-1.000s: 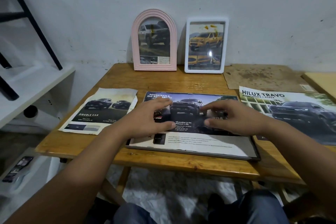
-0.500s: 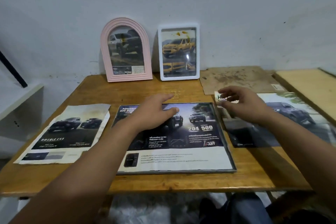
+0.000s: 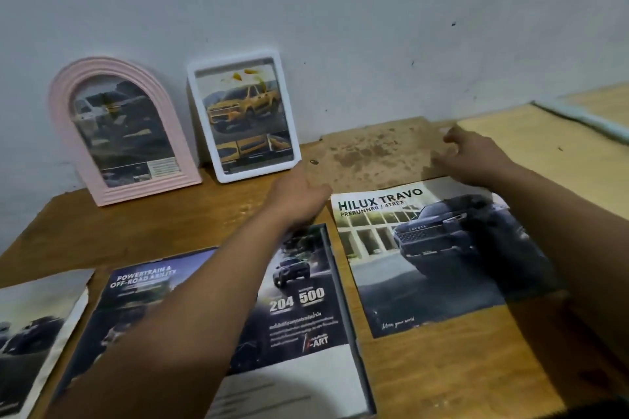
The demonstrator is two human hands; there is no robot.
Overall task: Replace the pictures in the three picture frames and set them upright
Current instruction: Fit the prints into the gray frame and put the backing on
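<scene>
Pale, scuffed wall point(image 3: 340, 10) is filling the background, and a wooden table point(image 3: 153, 224) is running below it. At near left a car print point(image 3: 30, 330) is lying flat, cut off by the edge. Against the wall a pink arched frame point(image 3: 122, 129) and a white frame point(image 3: 243, 116) are standing upright, both holding car pictures. Near centre, a large dark frame point(image 3: 340, 282) is lying flat with a powertrain page point(image 3: 299, 309) in it. The left hand point(image 3: 299, 197) is reaching far across, fingers curling at the left edge of a stained brown backing board point(image 3: 371, 153); whether it is gripping, I cannot tell. A Hilux Travo poster point(image 3: 425, 255) is lying just nearer. The right hand point(image 3: 476, 156) is hovering over the board's right end, fingers loosely spread, blurred.
</scene>
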